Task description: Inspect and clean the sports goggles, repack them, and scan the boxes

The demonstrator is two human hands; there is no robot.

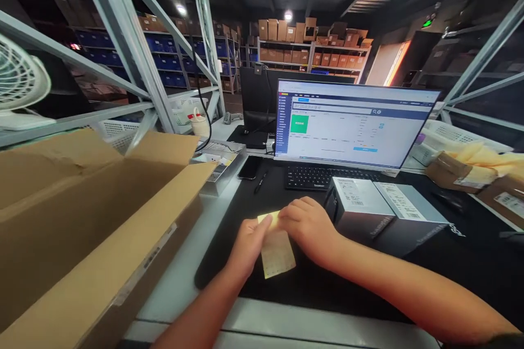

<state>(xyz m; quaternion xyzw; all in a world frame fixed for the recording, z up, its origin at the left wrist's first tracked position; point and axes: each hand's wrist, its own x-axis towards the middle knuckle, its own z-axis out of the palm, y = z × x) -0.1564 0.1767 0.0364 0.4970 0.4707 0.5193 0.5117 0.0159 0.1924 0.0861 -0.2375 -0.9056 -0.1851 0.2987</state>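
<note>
In front of the keyboard (309,177), the left hand (248,245) and right hand (310,227) pinch the top of a yellow slip (278,255), seemingly light, limp, easily torn and best held by its edges. Two boxes (387,212) before the keyboard's right end crowd the right hand; a phone (250,167) lies left of the keyboard.

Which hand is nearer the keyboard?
Right: the right hand is just in front of the keyboard, while the left hand is farther from it, off to the left, pinching the yellow slip.
</note>
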